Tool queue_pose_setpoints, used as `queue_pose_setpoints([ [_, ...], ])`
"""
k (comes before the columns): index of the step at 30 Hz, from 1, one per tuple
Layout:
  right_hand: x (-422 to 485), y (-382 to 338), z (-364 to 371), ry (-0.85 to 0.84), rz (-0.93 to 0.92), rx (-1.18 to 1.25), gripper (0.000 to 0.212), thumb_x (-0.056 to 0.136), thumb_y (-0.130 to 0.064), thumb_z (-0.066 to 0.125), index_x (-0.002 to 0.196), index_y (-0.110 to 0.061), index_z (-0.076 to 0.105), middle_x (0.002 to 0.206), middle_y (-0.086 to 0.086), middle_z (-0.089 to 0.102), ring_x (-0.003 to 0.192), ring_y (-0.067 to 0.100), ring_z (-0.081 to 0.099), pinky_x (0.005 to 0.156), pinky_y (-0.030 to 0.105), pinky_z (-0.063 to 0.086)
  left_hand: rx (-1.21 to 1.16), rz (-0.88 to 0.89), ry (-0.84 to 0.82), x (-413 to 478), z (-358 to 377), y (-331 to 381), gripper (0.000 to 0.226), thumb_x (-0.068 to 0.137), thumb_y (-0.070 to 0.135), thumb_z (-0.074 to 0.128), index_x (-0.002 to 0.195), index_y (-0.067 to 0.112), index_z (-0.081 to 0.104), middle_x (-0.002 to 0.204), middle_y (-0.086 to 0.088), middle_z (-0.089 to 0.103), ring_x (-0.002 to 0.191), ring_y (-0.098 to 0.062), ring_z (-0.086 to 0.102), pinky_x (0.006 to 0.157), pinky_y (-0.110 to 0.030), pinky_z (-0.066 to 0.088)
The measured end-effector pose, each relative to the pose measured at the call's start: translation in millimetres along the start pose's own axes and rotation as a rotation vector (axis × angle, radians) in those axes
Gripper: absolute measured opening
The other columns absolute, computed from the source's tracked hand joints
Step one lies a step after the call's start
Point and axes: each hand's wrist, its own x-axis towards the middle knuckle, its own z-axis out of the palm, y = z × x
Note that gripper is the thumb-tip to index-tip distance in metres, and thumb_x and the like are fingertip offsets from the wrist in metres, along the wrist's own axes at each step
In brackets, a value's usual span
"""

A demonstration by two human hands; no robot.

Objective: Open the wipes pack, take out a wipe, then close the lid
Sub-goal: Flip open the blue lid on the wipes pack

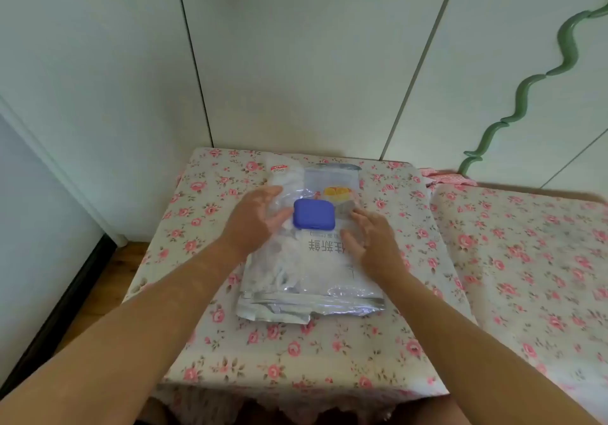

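A surface (329,352) covered by a rose-print cloth stands against pale wall panels (296,62), a bed (533,260) in matching cloth just right, a wavy green trim (526,89) above it, wooden floor (108,270) at left.

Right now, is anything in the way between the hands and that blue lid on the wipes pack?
Nothing visible. The blue lid sits shut and uncovered on the wipes pack, with the left hand and right hand on either side of it.

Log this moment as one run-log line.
stage: pre-open | wipes pack: flat on table | blue lid: closed | left hand: open, beside lid | right hand: open, on pack | wipe: none out
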Motion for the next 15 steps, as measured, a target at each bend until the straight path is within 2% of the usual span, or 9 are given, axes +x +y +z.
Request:
queue_pose_setpoints([
  [2,2.6,-9.6,6.6,0.051,-0.089,-0.070,0.044,0.084,-0.033,0.059,0.122,-0.010,0.052,0.125,0.008,0.055,0.119,0.026,0.042,0.105,0.041,0.031,0.070,0.098,-0.097,2.7,7.7,9.1,0.056,0.080,0.037,0.062,0.129,0.015,0.046,0.136,-0.007,0.050,0.126,-0.020,0.041,0.105,-0.027,0.023],
  [4,5.2,-21.9,13.0,0.072,-0.123,-0.123,0.043,0.082,-0.033,0.062,0.117,-0.008,0.055,0.114,0.009,0.059,0.110,0.027,0.047,0.098,0.041,0.035,0.175,0.181,-0.156,4.6,15.7,17.0,0.059,0.078,0.039,0.065,0.128,0.014,0.046,0.135,-0.007,0.052,0.125,-0.022,0.043,0.107,-0.030,0.025],
  [7,7.1,-24.9,22.3,0.064,-0.024,-0.067,0.047,0.082,-0.034,0.061,0.121,-0.009,0.052,0.112,0.010,0.058,0.107,0.026,0.045,0.096,0.039,0.035,0.248,0.184,-0.201,7.0,22.3,14.4,0.062,0.077,0.040,0.065,0.130,0.015,0.045,0.137,-0.006,0.050,0.125,-0.022,0.043,0.109,-0.036,0.026],
  [10,7.1,-28.7,25.7,0.091,0.075,0.050,0.048,0.081,-0.031,0.064,0.121,-0.008,0.052,0.112,0.012,0.058,0.107,0.026,0.047,0.100,0.040,0.037,0.248,0.177,-0.201,8.6,24.1,12.8,0.061,0.078,0.036,0.064,0.131,0.014,0.043,0.138,-0.007,0.049,0.126,-0.022,0.041,0.108,-0.033,0.026],
  [15,9.0,-27.3,25.3,0.054,0.139,0.090,0.048,0.079,-0.031,0.066,0.120,-0.009,0.054,0.111,0.013,0.059,0.104,0.026,0.050,0.096,0.046,0.041,0.206,0.137,-0.221,9.3,27.5,10.6,0.061,0.079,0.034,0.064,0.132,0.012,0.041,0.138,-0.009,0.049,0.126,-0.023,0.040,0.107,-0.032,0.028],
])
